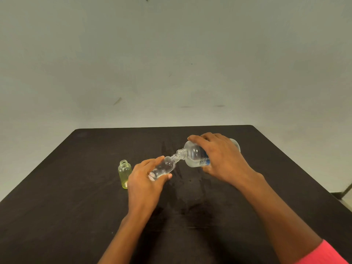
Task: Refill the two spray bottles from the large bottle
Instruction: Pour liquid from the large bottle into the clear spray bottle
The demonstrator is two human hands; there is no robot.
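Table point(76, 206): one yellow bottle point(124, 174), one clear bottle point(165, 165), one large bottle point(193, 155).

The right hand point(222, 159) covers most of the large bottle point(192, 155), and the print on its label point(204, 161) is too small to read. The left hand point(144, 180) hides the base of the small clear bottle point(165, 166). Where the two necks meet, it cannot be told if liquid flows. At 5 o'clock the pink sleeve point(327, 254) is cut by the corner. The table point(57, 206) runs off the edge at 6 o'clock.
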